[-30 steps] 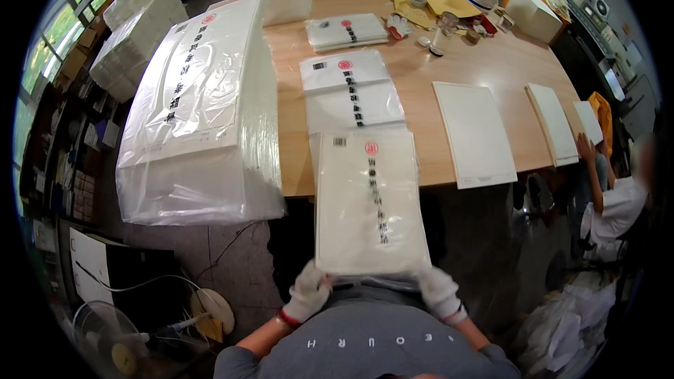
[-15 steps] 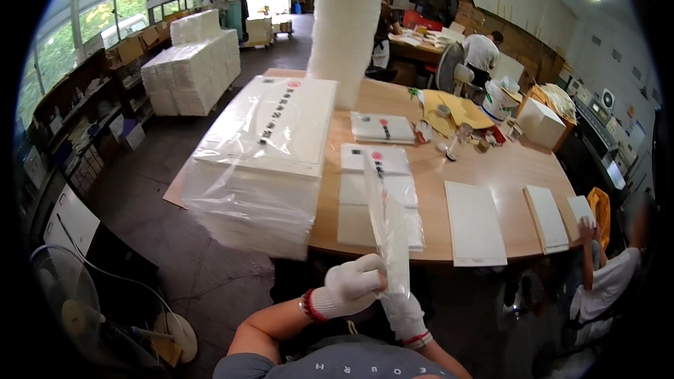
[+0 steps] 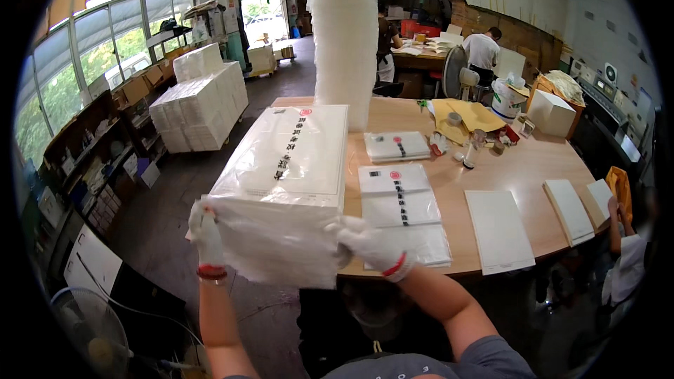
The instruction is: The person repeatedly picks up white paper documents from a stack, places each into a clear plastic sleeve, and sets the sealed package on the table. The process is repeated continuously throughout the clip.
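Observation:
A tall stack of clear plastic bags with a printed white sheet on top (image 3: 295, 147) stands at the table's left, its loose bag ends (image 3: 277, 245) hanging over the near edge. My left hand (image 3: 206, 235), in a white knit glove, is closed on the left corner of these bag ends. At their right corner my right hand (image 3: 372, 244), gloved too and slightly blurred, is closed on the plastic; its fingertips are partly hidden. Right of the stack lie bagged paper packets (image 3: 401, 200) with printed fronts, and a smaller pile of bagged packets (image 3: 397, 146) behind them.
A tall column of white translucent sheets (image 3: 344, 49) rises behind the stack. White paper piles (image 3: 498, 231) lie to the right, near a person's hand (image 3: 616, 217). Yellow envelopes (image 3: 467, 119) and a tape roll lie farther back. A fan (image 3: 91, 330) stands at lower left.
My hands have moved left and apart, from a bagged packet held upright to the near end of the stack. That packet is no longer in my hands. The view has shifted.

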A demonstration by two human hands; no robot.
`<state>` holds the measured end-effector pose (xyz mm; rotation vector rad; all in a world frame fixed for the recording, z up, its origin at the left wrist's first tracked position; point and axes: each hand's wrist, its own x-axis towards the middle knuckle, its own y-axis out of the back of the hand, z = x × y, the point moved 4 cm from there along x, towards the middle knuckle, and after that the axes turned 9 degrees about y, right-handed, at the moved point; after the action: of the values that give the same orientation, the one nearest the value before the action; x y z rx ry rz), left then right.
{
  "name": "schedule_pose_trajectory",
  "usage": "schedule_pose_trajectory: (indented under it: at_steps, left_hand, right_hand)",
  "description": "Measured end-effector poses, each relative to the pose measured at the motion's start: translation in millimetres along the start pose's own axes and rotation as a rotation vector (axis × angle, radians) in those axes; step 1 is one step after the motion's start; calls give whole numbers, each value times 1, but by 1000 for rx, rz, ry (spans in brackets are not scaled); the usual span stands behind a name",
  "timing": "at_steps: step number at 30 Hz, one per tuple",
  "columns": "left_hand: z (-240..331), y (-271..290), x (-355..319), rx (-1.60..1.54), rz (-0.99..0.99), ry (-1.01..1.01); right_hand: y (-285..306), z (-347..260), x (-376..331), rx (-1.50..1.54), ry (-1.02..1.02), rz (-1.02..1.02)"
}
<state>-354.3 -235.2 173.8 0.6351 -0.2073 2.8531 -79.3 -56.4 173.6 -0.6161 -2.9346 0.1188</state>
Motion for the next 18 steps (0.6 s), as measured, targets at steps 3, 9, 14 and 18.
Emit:
schedule_pose_trajectory:
  at_steps: [3,9,14,18]
  left_hand:
    - [0,-2,-13,138,-26,-207]
    - [-4,-7,1,335,-253,-4]
    - [-31,0,17,180,-270,5]
    - [-34,2,17,201,-271,-9]
  right_hand:
    - [82,2,32,90,230,204]
    - [129,17,169,-1019,634,171]
    - [114,40,205,-909,335,254]
    - [67,18,154,-177,131,359]
